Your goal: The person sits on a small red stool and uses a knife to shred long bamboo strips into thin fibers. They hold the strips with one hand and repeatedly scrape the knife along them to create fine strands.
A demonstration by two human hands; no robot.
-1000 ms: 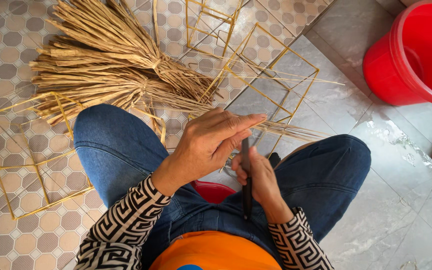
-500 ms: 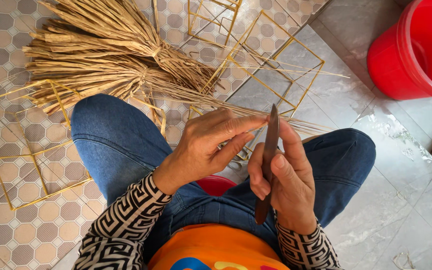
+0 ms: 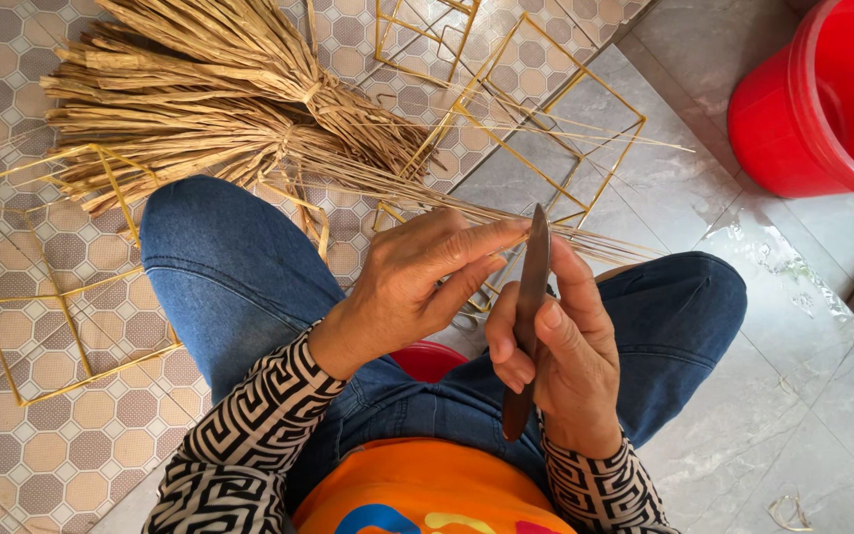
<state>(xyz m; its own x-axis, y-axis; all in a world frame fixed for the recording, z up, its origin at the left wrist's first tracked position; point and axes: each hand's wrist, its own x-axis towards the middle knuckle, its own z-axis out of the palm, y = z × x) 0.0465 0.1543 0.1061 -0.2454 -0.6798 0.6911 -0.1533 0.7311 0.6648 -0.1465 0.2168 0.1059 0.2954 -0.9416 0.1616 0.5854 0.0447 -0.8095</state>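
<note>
2 hands [image 3: 417, 287] — 1 knife [image 3: 529, 316], 1 red bucket [image 3: 822, 99].

The right hand [image 3: 555, 346] grips a dark knife [image 3: 528, 316] upright beside the left hand [image 3: 417, 287], above straw strands [image 3: 506, 213].

Two bare hands raised close together above the lap

The left hand [image 3: 417, 287] reaches forward with fingers stretched out and pinched toward the thumb, palm turned down. The right hand [image 3: 555, 366] is curled in a loose fist, thumb pressed up along its grip, both forearms in black-and-white patterned sleeves [image 3: 249, 435].
</note>
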